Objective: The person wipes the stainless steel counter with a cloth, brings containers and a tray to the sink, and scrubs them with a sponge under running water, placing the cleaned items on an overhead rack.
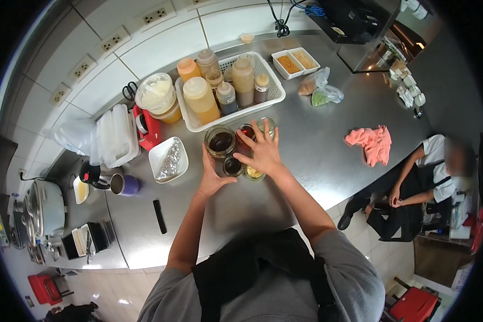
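Note:
On the steel counter a cluster of glass jars stands in front of the bottle basket. My left hand [213,177] is open at the left side of the large jar of dark liquid [220,140], its thumb stretched toward a smaller dark jar [232,166]. Over the right part of the cluster my right hand [263,149] spreads its fingers, near a jar with reddish contents [246,132] and a pale glass jar [266,126]. A jar of yellowish bits [254,173] sits below the right palm, partly hidden.
Behind the jars is a white basket [193,124] of sauce bottles. A white dish with foil [169,160] and purple cup [124,184] stand left. Rightward lie plastic bags [321,88] and a pink cloth [371,145]. A seated person [424,177] is beyond the counter.

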The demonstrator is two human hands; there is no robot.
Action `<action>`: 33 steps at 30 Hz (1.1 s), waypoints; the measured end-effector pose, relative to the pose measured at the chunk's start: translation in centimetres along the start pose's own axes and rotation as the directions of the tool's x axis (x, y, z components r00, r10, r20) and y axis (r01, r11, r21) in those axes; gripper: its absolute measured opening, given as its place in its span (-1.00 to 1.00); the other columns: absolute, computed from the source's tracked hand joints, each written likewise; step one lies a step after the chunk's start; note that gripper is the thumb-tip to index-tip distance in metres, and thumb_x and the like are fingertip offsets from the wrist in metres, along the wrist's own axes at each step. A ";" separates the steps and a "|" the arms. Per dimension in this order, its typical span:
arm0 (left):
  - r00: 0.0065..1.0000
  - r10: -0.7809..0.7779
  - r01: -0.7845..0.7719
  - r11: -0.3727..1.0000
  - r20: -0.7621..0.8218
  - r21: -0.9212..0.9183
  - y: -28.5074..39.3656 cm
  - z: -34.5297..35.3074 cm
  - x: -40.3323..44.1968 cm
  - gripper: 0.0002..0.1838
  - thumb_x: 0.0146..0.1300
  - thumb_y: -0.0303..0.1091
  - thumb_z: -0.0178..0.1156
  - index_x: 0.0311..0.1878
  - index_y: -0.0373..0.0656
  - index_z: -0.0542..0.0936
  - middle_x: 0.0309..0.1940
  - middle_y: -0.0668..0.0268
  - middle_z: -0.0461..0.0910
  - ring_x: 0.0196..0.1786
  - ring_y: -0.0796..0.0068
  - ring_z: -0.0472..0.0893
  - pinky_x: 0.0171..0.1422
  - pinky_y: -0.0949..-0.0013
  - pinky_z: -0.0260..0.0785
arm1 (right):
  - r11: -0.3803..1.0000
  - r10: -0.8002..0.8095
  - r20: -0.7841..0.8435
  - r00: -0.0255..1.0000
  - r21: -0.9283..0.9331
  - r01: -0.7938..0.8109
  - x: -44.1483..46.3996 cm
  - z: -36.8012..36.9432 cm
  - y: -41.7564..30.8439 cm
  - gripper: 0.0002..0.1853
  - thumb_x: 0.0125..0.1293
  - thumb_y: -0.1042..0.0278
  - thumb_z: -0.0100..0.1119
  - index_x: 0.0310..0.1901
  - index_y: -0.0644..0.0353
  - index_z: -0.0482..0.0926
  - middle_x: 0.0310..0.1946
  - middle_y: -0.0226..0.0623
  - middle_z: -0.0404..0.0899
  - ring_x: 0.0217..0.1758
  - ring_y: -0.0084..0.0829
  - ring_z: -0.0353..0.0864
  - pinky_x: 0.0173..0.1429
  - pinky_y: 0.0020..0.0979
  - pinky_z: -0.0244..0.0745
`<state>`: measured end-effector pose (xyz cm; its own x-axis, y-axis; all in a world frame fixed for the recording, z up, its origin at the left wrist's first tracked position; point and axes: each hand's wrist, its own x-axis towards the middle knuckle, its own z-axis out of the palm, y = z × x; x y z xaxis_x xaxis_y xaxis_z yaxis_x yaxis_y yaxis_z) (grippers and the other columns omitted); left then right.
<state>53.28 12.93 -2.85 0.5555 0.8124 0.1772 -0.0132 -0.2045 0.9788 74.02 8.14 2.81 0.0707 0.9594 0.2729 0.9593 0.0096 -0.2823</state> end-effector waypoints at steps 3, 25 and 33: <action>1.000 0.004 -0.005 1.000 -0.017 -0.012 0.3 1.6 0.8 0.63 -0.43 -0.21 0.68 0.47 -0.11 -0.51 0.49 0.01 -0.20 0.53 0.12 -0.06 0.59 0.12 -0.22 | 1.000 -0.009 0.011 1.000 0.017 0.009 0.3 -0.3 1.5 -0.24 0.14 -0.43 0.05 0.36 -0.32 0.32 0.48 -0.02 -0.05 0.54 0.18 -0.27 0.43 0.35 -0.38; 0.998 -0.056 0.056 0.998 0.016 -0.019 0.0 9.4 5.3 0.63 -0.39 -0.27 0.67 0.46 -0.09 -0.55 0.52 0.08 -0.25 0.54 0.15 -0.10 0.58 0.09 -0.26 | 0.557 0.271 0.118 0.955 0.791 -0.255 3.2 -1.6 18.6 -0.40 0.37 -0.04 0.03 0.35 0.08 0.31 0.33 -0.03 0.28 0.39 -0.13 0.26 0.38 -0.29 0.17; 0.995 -0.038 0.043 0.998 0.092 -0.042 -0.5 11.0 6.7 0.59 -0.30 -0.32 0.63 0.45 0.06 -0.59 0.53 0.14 -0.40 0.57 0.20 -0.23 0.59 0.09 -0.32 | 0.537 0.299 0.074 0.951 0.811 -0.232 3.3 -0.3 21.0 -0.52 0.40 0.08 0.03 0.26 0.15 0.39 0.22 -0.03 0.41 0.30 -0.13 0.36 0.33 -0.28 0.21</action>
<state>66.12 12.45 -3.26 0.6294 0.7662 0.1293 -0.0248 -0.1465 0.9889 94.50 11.43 -1.90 0.3342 0.9364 0.1069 0.2772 0.0107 -0.9608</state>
